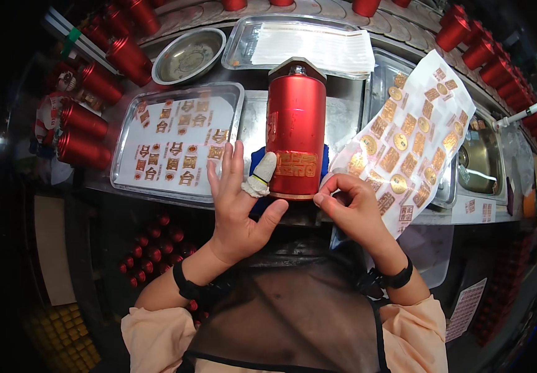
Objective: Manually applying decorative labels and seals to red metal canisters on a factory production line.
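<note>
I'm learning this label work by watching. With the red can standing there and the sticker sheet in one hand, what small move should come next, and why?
Probably peel one gold sticker free. The right hand pinches the edge of the sticker sheet with nothing lifted clear yet, while the left hand, open, steadies the upright red can, its wrapped finger beside the gold label already on it.

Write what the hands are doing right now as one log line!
left hand: open, wrapped finger pressing on red bottle | right hand: pinching sticker sheet | sticker tray: left of bottle
</note>
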The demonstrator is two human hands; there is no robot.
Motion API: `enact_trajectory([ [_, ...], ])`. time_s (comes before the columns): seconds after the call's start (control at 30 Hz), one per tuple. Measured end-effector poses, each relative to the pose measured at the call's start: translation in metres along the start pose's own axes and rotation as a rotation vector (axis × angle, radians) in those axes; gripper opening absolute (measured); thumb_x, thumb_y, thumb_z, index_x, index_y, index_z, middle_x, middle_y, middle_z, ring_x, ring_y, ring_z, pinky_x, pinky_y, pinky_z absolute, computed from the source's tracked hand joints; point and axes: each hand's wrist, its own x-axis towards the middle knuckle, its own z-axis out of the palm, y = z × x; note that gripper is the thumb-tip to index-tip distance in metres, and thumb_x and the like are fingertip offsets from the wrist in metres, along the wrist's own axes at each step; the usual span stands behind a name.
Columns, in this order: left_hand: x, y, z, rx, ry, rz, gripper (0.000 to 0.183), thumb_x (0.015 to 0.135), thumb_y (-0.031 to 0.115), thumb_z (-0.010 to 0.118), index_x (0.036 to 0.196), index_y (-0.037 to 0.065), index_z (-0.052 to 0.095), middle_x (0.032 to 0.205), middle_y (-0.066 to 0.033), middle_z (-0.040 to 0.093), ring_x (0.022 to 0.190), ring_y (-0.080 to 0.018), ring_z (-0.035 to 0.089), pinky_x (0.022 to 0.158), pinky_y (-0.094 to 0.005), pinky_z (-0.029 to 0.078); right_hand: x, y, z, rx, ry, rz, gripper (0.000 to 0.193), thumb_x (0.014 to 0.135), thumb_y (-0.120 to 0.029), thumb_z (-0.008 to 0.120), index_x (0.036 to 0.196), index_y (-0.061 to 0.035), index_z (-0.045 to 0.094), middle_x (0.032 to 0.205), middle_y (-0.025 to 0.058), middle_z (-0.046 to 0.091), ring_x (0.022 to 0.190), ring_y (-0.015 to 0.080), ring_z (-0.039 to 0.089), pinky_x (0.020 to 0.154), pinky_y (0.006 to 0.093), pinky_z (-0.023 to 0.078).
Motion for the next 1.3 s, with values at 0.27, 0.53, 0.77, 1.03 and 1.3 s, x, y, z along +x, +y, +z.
enact_trajectory([
  [0.27, 0.017, 0.009, 0.001, 0.102, -0.004, 0.070, 0.067, 0.087, 0.043, 0.069, 0.143, 0.011, 0.054, 0.154, -0.0354, 0.028, 0.143, -0.0547, 0.024, 0.109, -0.0707, 0.009, 0.001, 0.003, 0.000, 0.008, 0.009, -0.001, 0.017, 0.083, -0.013, 0.073, 0.078, -0.0015, 0.062, 0.075, -0.0014, 0.052, 0.061, 0.0047, 0.041, 0.055, 0.0229, 0.033],
  [0.53, 0.033, 0.019, -0.002, 0.211, -0.066, 0.155, 0.059, 0.087, 0.047, 0.068, 0.135, 0.013, 0.062, 0.156, -0.0343, 0.025, 0.146, -0.0536, 0.018, 0.112, -0.0683, 0.002, 0.000, 0.002, 0.000, -0.017, 0.018, -0.010, 0.016, 0.083, -0.012, 0.072, 0.079, -0.0017, 0.062, 0.076, -0.0015, 0.052, 0.063, 0.0049, 0.042, 0.056, 0.0224, 0.034],
  [0.77, 0.041, 0.025, 0.004, 0.248, -0.116, 0.260, 0.046, 0.085, 0.048, 0.068, 0.117, 0.017, 0.074, 0.156, -0.0330, 0.027, 0.146, -0.0540, 0.017, 0.111, -0.0707, 0.003, 0.000, 0.007, 0.001, -0.054, 0.024, -0.086, 0.012, 0.083, -0.010, 0.072, 0.082, -0.0020, 0.063, 0.080, -0.0008, 0.054, 0.065, 0.0049, 0.044, 0.057, 0.0215, 0.036],
  [1.03, 0.042, 0.030, 0.002, 0.260, -0.188, 0.260, 0.043, 0.089, 0.053, 0.062, 0.111, 0.019, 0.077, 0.158, -0.0293, 0.026, 0.147, -0.0551, 0.012, 0.109, -0.0725, -0.001, -0.002, 0.003, 0.000, -0.015, 0.017, -0.036, 0.012, 0.084, -0.010, 0.073, 0.083, -0.0021, 0.063, 0.082, -0.0010, 0.055, 0.064, 0.0044, 0.045, 0.057, 0.0209, 0.036],
  [1.3, 0.057, 0.016, 0.001, 0.306, -0.074, 0.262, 0.039, 0.091, 0.051, 0.059, 0.110, 0.021, 0.077, 0.158, -0.0286, 0.027, 0.145, -0.0561, 0.016, 0.106, -0.0754, 0.004, -0.001, 0.004, 0.000, -0.026, 0.003, -0.069, 0.017, 0.084, -0.015, 0.075, 0.081, -0.0026, 0.064, 0.078, -0.0012, 0.053, 0.058, 0.0028, 0.040, 0.052, 0.0219, 0.032],
])
